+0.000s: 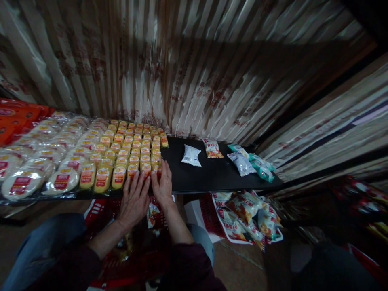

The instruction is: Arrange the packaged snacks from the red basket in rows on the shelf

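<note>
Resting flat on the front edge of a black shelf (212,178), the left hand (135,198) lies palm down with fingers spread, gripping nothing, its fingertips touching the nearest of the small yellow packets (133,151); the right hand (163,184) lies just beside it at 3 o'clock, also flat and open, fingers against the front right corner of the same block; the packets stand in close rows running back towards 12 o'clock; at 9 o'clock of them, larger round pale packs with red labels (39,165) fill the shelf's left part; at 3 o'clock of the hands, well apart, a white packet (191,155), an orange snack bag (212,148), a grey packet (241,163) and green packets (261,167) lie loose; at 6 o'clock, below the shelf, a red basket (100,208); printed bags (245,216) at 4 o'clock.
</note>
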`<state>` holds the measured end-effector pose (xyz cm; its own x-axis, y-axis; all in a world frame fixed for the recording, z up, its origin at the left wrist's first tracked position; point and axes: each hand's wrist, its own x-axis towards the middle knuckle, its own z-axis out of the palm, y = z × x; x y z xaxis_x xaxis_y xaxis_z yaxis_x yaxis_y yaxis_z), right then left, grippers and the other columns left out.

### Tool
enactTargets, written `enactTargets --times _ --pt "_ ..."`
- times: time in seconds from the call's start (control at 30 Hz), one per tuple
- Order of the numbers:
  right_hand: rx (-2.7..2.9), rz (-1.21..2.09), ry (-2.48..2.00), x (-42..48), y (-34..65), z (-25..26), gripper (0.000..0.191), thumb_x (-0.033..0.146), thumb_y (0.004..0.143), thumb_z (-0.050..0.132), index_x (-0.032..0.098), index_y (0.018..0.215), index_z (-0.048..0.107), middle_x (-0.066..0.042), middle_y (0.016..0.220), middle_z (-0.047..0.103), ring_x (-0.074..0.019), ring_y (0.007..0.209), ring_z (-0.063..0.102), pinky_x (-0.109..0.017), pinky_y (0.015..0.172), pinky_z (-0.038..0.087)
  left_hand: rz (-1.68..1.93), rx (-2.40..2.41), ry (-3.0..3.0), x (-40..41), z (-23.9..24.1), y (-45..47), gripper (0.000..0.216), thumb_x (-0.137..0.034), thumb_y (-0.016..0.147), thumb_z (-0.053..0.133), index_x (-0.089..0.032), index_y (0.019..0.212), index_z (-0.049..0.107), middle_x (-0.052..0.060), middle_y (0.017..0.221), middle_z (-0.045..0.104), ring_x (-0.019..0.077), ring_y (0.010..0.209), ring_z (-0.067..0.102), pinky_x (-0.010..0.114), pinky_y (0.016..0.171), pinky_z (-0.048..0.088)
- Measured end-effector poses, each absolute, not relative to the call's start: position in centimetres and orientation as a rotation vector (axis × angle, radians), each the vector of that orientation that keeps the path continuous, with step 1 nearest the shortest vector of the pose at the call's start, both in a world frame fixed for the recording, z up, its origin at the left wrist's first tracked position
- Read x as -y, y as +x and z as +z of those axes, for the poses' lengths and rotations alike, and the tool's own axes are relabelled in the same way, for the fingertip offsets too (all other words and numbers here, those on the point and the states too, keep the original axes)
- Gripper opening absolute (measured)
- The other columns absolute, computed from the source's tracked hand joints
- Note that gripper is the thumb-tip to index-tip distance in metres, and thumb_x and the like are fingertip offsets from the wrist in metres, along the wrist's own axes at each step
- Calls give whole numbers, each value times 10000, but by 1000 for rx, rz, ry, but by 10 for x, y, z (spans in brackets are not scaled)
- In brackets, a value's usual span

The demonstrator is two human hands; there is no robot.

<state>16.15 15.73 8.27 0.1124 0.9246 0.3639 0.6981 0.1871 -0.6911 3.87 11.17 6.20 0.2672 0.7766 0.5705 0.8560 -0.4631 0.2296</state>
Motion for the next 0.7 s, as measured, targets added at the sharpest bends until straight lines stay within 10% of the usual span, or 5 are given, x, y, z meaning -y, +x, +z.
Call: enactTargets --times 0.7 --pt "1883 170 -1396 -193 171 103 471 323 983 254 100 1319 498 -125 1301 579 -202 1330 371 -416 1139 290 -778 1595 -2430 -164 109 45 699 -409 795 514 -66 1395 406 216 1462 392 339 1433 173 565 1144 86"
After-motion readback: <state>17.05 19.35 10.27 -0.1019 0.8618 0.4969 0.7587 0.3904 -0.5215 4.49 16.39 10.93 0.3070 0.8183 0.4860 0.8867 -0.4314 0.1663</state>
